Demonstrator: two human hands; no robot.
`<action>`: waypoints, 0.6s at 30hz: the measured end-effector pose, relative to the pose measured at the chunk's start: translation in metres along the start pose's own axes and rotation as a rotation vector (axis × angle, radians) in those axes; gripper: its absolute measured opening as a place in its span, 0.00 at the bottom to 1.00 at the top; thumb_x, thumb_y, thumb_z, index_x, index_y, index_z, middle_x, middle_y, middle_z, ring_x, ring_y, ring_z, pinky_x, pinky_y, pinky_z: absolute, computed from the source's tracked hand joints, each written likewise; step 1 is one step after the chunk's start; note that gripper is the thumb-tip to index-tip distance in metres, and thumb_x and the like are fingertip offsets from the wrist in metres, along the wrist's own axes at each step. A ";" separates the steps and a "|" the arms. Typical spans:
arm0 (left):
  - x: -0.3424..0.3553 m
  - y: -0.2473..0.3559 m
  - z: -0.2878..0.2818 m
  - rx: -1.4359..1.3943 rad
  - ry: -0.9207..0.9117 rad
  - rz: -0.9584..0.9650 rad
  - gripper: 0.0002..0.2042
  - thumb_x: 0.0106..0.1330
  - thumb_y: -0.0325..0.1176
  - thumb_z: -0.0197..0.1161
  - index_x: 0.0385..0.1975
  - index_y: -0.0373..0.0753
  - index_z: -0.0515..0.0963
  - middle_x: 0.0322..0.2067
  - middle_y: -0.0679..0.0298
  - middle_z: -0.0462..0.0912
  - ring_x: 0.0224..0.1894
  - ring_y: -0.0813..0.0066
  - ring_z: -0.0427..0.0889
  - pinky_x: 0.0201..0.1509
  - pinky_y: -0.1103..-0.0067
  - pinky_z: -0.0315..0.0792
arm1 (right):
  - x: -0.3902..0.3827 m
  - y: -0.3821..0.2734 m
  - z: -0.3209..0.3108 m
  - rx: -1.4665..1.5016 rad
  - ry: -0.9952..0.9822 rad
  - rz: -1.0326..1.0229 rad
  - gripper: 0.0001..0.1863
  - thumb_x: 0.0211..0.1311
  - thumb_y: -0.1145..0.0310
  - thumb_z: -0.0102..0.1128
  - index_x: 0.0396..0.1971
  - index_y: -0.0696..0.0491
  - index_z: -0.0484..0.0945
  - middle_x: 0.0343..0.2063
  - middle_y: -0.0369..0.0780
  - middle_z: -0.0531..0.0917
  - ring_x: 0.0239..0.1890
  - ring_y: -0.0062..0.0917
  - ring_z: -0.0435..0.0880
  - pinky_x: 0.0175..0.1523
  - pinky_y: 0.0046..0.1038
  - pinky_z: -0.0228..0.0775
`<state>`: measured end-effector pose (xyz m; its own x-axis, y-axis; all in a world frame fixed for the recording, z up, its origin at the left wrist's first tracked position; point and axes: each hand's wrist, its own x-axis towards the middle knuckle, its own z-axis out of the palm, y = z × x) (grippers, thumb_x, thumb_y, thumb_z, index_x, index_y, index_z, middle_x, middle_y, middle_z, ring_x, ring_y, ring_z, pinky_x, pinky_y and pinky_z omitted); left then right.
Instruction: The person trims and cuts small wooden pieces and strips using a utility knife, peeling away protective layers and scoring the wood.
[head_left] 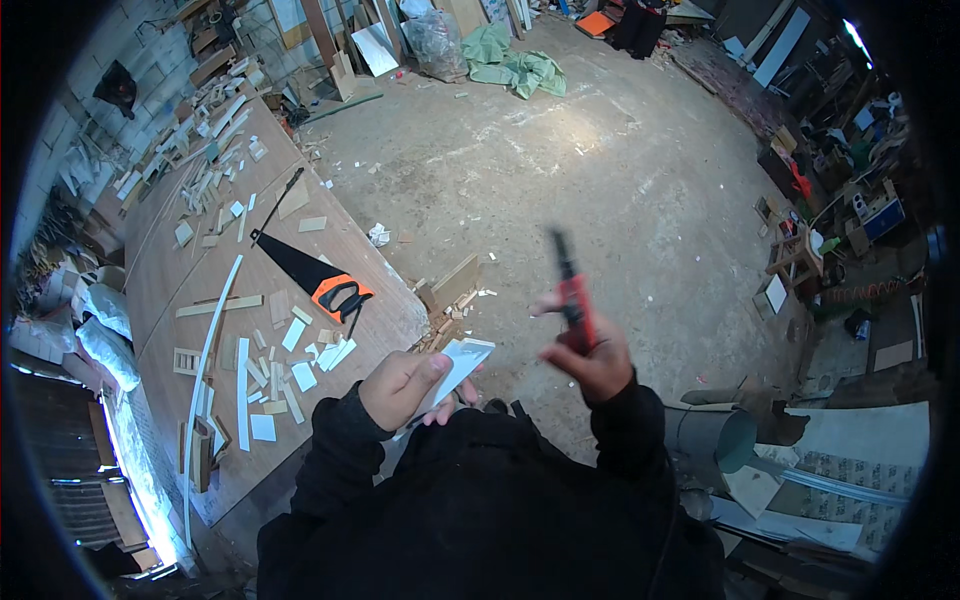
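Note:
My left hand [397, 386] is closed around a flat white piece of board [462, 362], thumb on top and fingers beneath. It is held near my body, just off the corner of the wooden worktable [375, 325]. Out to the right, my right hand [603, 362] grips a red hand tool [576, 308] with a narrow dark tip pointing away from me. Motion smears the tool, so its exact kind cannot be made out. A gap separates tool and board. On the table lies a handsaw [305, 272] with a black blade and orange-and-black handle.
Several wood and white board offcuts [303, 376] litter the table, beside a long thin white strip [212, 345]. Wood scraps [455, 300] lie at its corner. A grey cylinder [715, 437] is at my right. Green cloth [520, 70] lies on the far floor.

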<state>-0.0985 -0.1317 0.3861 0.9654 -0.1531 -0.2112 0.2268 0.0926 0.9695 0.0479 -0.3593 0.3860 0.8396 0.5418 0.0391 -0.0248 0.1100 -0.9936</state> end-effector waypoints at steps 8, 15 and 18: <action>0.005 -0.001 0.009 0.073 -0.028 -0.048 0.28 0.79 0.49 0.35 0.40 0.33 0.80 0.22 0.65 0.79 0.19 0.83 0.73 0.26 0.85 0.69 | -0.009 0.015 0.027 -0.353 -0.219 -0.133 0.11 0.52 0.76 0.72 0.36 0.60 0.82 0.32 0.42 0.82 0.30 0.23 0.79 0.37 0.23 0.69; 0.002 0.007 0.016 0.369 -0.007 0.119 0.23 0.79 0.44 0.39 0.40 0.37 0.81 0.20 0.65 0.77 0.20 0.81 0.75 0.29 0.82 0.70 | -0.018 0.018 0.024 -0.328 -0.221 -0.287 0.10 0.50 0.81 0.71 0.34 0.58 0.82 0.31 0.40 0.82 0.31 0.23 0.79 0.37 0.22 0.69; 0.002 0.011 0.017 0.463 0.025 0.162 0.18 0.77 0.40 0.43 0.45 0.37 0.80 0.25 0.60 0.80 0.25 0.72 0.80 0.33 0.78 0.73 | -0.023 0.016 0.028 -0.282 -0.138 -0.397 0.11 0.49 0.84 0.68 0.34 0.59 0.82 0.32 0.42 0.84 0.34 0.26 0.83 0.40 0.24 0.72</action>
<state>-0.0963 -0.1481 0.3990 0.9876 -0.1487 -0.0501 -0.0025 -0.3345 0.9424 0.0128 -0.3470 0.3721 0.6748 0.6106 0.4146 0.4454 0.1110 -0.8884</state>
